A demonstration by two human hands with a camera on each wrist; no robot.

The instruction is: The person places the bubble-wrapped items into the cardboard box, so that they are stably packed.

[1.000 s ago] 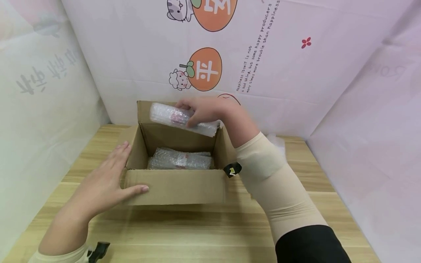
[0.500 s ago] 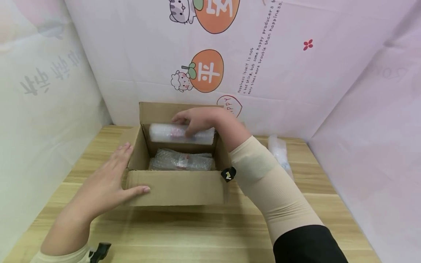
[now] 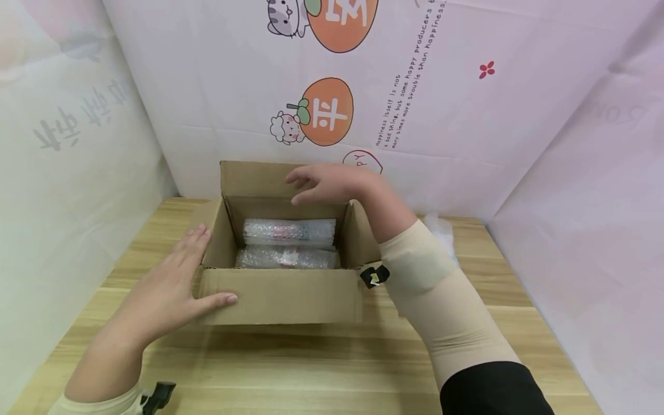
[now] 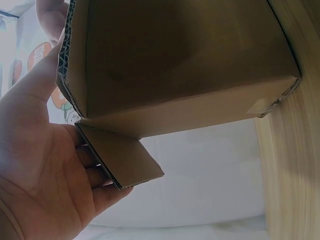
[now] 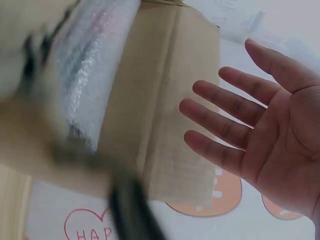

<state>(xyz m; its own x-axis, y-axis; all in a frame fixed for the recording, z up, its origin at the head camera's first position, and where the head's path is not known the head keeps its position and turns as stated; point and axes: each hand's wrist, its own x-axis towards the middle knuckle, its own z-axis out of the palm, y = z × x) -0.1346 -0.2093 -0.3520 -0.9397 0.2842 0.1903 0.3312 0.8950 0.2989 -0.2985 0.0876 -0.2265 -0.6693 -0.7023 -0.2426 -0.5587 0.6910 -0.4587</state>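
Note:
An open cardboard box [image 3: 280,295] stands on the table with its flaps folded outward. Inside it, two bubble-wrapped packages lie side by side: a back package [image 3: 289,231] with a pinkish label and a front package [image 3: 287,257]. My left hand [image 3: 166,288] rests at the box's left front corner, thumb along the front flap; in the left wrist view its fingers pass behind a side flap [image 4: 122,155]. Above the back flap hovers my right hand [image 3: 327,183], holding nothing. The right wrist view shows that hand's fingers [image 5: 217,107] spread and nearly straight.
Another bubble-wrapped package [image 3: 441,230] lies on the wooden table [image 3: 290,369] to the right of the box, partly hidden by the right forearm. A printed white sheet [image 3: 233,86] rises behind the box, and pale sheets hang at both sides.
My right hand has lowered a bubble-wrapped package into the back of the box and let go of it, then lifted slightly and moved right. The left hand stays at the corner.

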